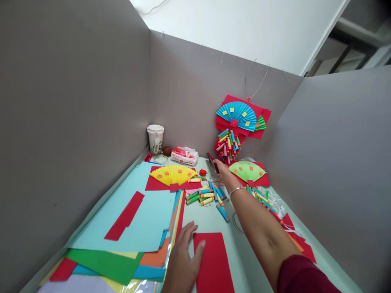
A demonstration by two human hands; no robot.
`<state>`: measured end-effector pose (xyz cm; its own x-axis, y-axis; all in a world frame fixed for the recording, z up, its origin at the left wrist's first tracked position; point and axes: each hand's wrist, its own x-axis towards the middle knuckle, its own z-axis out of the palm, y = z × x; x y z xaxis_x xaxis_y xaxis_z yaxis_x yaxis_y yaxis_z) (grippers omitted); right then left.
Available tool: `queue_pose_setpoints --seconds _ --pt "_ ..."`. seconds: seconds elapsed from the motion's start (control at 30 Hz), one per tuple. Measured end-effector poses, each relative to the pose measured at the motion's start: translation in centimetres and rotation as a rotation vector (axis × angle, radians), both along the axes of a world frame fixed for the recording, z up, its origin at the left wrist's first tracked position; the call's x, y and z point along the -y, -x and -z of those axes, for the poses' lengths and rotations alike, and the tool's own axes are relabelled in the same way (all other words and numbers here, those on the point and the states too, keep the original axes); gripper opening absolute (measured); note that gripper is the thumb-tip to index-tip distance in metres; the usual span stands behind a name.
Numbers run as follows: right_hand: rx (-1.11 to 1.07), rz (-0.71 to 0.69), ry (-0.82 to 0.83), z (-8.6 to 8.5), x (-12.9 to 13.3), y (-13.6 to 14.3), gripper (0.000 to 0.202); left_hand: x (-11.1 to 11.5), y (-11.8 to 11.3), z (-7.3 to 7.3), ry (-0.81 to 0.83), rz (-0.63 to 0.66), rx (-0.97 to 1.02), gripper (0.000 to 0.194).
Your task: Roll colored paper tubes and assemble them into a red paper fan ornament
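My right hand (pixel 222 171) reaches to the back of the table, its fingers closed around a thin dark red object (pixel 211 162); its exact kind is not clear. My left hand (pixel 184 260) is open, thumb apart from the fingers, touching the left edge of a sheet of red paper (pixel 212 260). Between the hands lies a loose pile of rolled paper tubes (pixel 207 194) in blue, green and yellow with orange ends. A pleated yellow paper fan (pixel 174 175) on red card sits left of the pile. The green paper fan (pixel 248 171) is just right of my right hand.
Coloured paper sheets (pixel 128 219) cover the left side, a red strip (pixel 124 215) on top. A white cup (pixel 155 139) and tissue pack (pixel 184 156) stand at the back. A blue fan decoration (pixel 237 116) hangs on the grey partition. Paper scraps (pixel 276 203) lie right.
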<state>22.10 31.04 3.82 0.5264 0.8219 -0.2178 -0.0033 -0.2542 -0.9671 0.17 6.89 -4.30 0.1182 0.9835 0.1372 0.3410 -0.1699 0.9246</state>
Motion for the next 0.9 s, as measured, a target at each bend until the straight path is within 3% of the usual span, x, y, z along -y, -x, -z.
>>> queue_pose_setpoints --seconds 0.1,0.23,0.4,0.5,0.6,0.73,0.8,0.9 --pt "-0.187 -0.043 -0.017 -1.4 3.2 1.1 0.032 0.2 0.1 -0.1 -0.029 0.001 0.049 0.042" --pt "-0.38 -0.102 -0.123 -1.8 10.8 3.5 0.024 0.5 0.4 -0.8 -0.022 -0.006 0.192 0.042" --pt "-0.473 -0.157 -0.24 1.5 21.8 7.6 0.03 0.2 0.9 -3.1 0.239 0.021 0.511 0.05" --pt "-0.276 -0.142 -0.224 4.2 26.3 10.0 0.055 0.3 1.0 -5.0 0.395 0.061 0.862 0.049" --pt "0.075 -0.105 -0.223 5.8 28.6 11.9 0.076 0.9 0.6 -6.4 0.47 0.096 1.076 0.045" --pt "0.455 -0.141 -0.341 6.3 29.5 13.3 0.089 1.3 0.6 -6.7 0.5 -0.032 1.187 0.039" --pt "0.493 -0.212 -0.385 6.1 29.7 13.2 0.089 1.0 0.9 -6.3 0.535 -0.07 1.201 0.037" --pt "0.409 -0.289 -0.417 5.7 29.5 12.1 0.075 0.4 1.6 -5.6 0.605 -0.024 1.225 0.036"
